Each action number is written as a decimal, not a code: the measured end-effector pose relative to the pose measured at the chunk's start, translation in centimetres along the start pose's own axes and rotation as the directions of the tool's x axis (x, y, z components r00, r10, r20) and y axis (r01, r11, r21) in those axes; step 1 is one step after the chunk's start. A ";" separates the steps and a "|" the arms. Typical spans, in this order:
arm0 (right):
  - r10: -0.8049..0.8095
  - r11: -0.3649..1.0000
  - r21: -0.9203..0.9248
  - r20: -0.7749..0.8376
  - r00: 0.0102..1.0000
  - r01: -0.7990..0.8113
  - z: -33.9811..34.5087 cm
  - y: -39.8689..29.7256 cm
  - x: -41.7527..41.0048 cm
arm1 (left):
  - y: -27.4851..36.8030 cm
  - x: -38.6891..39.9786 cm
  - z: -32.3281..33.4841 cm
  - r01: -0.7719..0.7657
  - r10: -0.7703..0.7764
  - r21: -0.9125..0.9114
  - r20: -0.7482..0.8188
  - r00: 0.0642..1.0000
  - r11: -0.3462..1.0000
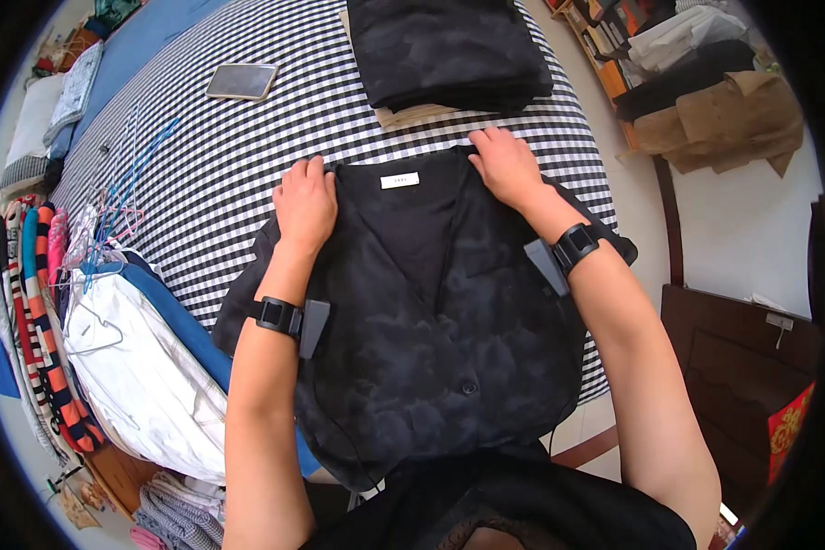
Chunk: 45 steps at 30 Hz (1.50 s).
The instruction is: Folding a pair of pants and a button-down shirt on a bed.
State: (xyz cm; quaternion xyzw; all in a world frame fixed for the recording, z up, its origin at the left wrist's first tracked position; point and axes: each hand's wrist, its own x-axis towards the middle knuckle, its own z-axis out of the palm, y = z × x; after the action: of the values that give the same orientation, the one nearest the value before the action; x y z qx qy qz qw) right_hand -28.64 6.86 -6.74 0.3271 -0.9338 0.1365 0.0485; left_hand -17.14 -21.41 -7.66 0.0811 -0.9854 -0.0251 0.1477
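A black V-neck jacket (392,357) with a faint cloudy pattern lies spread face up on a black-and-white checked bedspread (302,75). Inside its collar is a white label (400,181) bearing writing; one dark button (468,388) shows low on the front. My left hand (306,203) grips the jacket's left shoulder, fingers curled over the top edge. On the opposite shoulder, beside the neckline, my right hand (505,165) pinches the cloth. The sleeves spread out past both forearms and are partly covered by them.
Folded dark clothes (447,55) are stacked beyond the jacket. A phone (242,81) lies to their left. Blue wire hangers (134,172) and a white shirt (144,364) are on the left, near hanging garments (41,309). At right stand a shelf (608,82) and a brown door (735,357).
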 end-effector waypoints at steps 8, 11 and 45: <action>-0.460 0.862 0.251 0.018 0.888 0.442 -0.4 -7.7 -6.1 | 3.6 -3.2 -2.8 -0.263 0.267 -0.284 -0.023 0.963 0.922; -0.402 0.908 0.176 0.111 0.909 0.380 1.3 -8.6 -6.5 | 0.7 -3.2 0.2 -0.133 0.164 -0.327 0.068 0.984 0.936; 0.082 0.985 0.168 -0.221 0.972 -0.045 -7.7 -0.9 -10.9 | -10.8 -16.2 -10.0 0.287 -0.292 -0.179 0.000 0.956 0.941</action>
State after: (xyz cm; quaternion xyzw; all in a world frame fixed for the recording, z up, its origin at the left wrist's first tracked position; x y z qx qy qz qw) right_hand -19.52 14.90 -1.10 0.2819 -0.9181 0.2496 0.1238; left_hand 2.76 -29.64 -3.57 0.2120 -0.9545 -0.1329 0.1621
